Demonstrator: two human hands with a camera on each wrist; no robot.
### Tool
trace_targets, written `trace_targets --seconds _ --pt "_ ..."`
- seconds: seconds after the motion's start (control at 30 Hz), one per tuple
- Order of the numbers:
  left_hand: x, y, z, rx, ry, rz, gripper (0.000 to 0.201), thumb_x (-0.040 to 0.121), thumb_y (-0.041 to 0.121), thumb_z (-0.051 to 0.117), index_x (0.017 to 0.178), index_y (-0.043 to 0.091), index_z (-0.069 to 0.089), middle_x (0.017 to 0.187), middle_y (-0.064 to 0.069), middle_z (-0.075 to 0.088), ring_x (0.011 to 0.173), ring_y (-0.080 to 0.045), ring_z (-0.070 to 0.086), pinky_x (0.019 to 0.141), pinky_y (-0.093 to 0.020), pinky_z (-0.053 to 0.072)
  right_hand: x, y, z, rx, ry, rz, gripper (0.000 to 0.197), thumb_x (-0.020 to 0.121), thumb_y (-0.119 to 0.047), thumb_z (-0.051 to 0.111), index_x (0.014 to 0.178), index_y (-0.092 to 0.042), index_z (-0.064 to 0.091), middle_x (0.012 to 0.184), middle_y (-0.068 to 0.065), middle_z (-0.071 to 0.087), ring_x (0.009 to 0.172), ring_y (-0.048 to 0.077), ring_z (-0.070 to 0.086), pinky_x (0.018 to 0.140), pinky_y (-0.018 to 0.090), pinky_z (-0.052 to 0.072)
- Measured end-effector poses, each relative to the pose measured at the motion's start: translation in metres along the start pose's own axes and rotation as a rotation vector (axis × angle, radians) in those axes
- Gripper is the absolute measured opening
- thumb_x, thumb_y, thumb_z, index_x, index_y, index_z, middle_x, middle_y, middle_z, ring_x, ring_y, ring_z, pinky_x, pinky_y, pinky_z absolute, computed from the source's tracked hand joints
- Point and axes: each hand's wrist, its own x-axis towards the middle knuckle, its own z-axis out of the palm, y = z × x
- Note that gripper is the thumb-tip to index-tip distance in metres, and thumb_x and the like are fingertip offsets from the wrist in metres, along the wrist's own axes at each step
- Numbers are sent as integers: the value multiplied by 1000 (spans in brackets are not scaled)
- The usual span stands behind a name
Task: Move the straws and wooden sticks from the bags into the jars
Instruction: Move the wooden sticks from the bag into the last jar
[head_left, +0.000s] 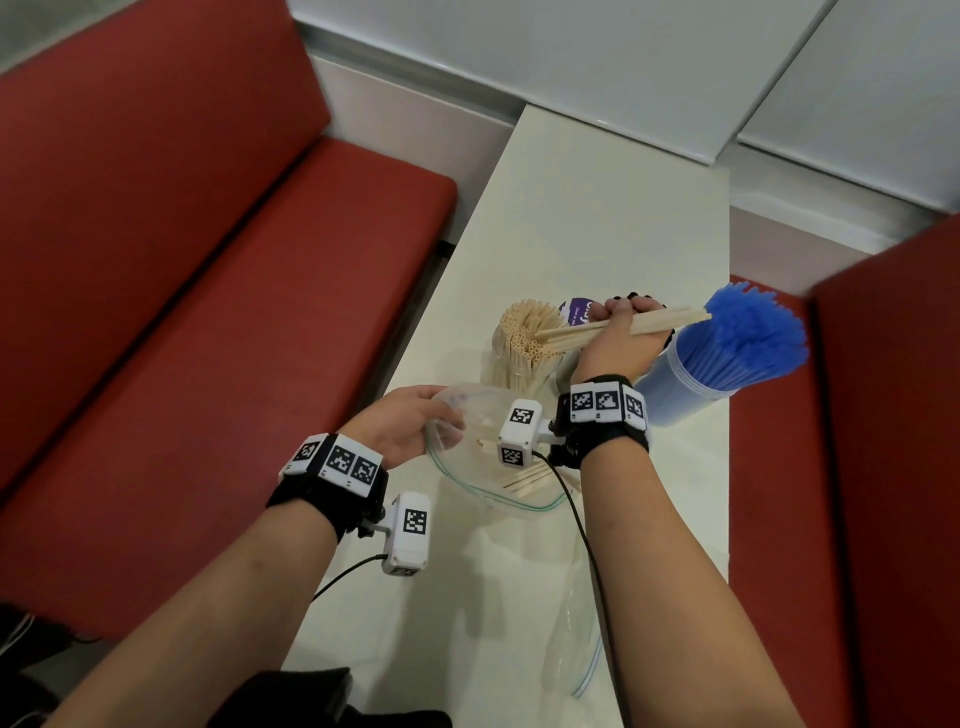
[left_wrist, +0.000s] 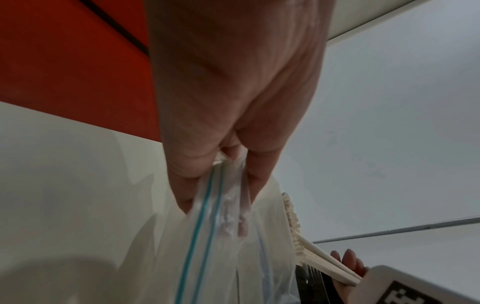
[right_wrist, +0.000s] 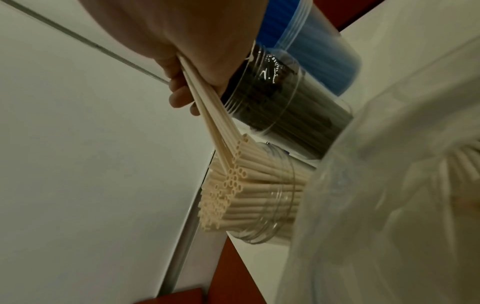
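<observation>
White table (head_left: 597, 218): three jars; right hand (head_left: 621, 338) fingers grip beige straws (head_left: 576, 330); left hand (head_left: 410, 421) pinches bag (head_left: 467, 467).

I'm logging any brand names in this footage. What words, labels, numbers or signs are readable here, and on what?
Purple-and-white label behind the jar of beige straws: it bears printed words, but they are upside down, partly hidden by the right hand and too blurred to read.
Wrist-band and camera markers: black-and-white square codes, no letters or numbers.
Nothing else carries text.
</observation>
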Motion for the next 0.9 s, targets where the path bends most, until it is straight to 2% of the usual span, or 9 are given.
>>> trace_targets --seconds 0.17,0.23,0.37,0.5,0.63,0.7,0.73,0.8,0.9 --pt "2 0 3 8 -15 0 40 92 -18 54 132 -12 56 81 -15 61 61 -18 58 60 -23 54 0 2 -1 -78 -25 -28 17 91 0 52 95 -16 53 74 -1 68 72 26 72 73 38 60" --pt "2 0 3 14 -19 4 37 93 -17 54 129 -9 59 81 -14 62 62 -17 59 61 -23 55 -1 5 1 -224 -126 -29 17 92 0 56 91 -17 56 85 7 69 78 21 72 77 39 60" --pt "2 0 3 21 -33 1 34 93 -17 54 124 -6 62 81 -14 62 63 -17 59 62 -24 56 -6 7 7 -449 -314 -91 25 87 3 61 84 -22 60 91 7 68 83 16 64 86 41 57" --pt "2 0 0 5 -36 6 28 93 -17 54 115 -4 65 78 -13 62 60 -16 60 62 -23 53 -8 -10 19 -372 -380 -279 25 87 -2 61 96 -25 59 97 13 69 77 10 59 69 24 51" --pt "4 -3 -2 1 -27 8 31 93 -17 54 119 -5 63 78 -13 63 63 -16 61 61 -23 57 -10 -12 21 -455 -491 -439 22 91 -3 55 99 -20 66 93 0 71 80 1 62 72 13 47" --pt "4 -3 -2 4 -28 11 33 92 -17 56 122 -5 63 81 -13 63 67 -18 62 61 -25 58 -13 2 12 -628 -568 -450 28 98 -3 47 112 -12 69 111 0 71 94 -4 64 84 13 48" --pt "5 -3 -2 5 -27 12 33 92 -17 56 121 -4 63 82 -13 63 69 -18 62 61 -25 58 -14 11 7 -776 -647 -451 32 102 -5 43 125 -10 65 128 4 66 114 4 61 99 20 46" --pt "5 -3 -1 6 -23 14 33 91 -18 57 119 -4 64 84 -15 64 71 -20 61 59 -26 58 -15 26 -1 -1189 -855 -477 41 108 -15 36 146 -7 47 156 11 43 147 22 34 122 35 24" --pt "6 -3 -1 30 -14 19 35 90 -18 57 120 -4 65 84 -14 65 71 -20 62 60 -27 57 -14 28 3 -1457 -972 -477 54 109 -36 32 154 -5 31 166 15 16 155 29 4 126 42 2"
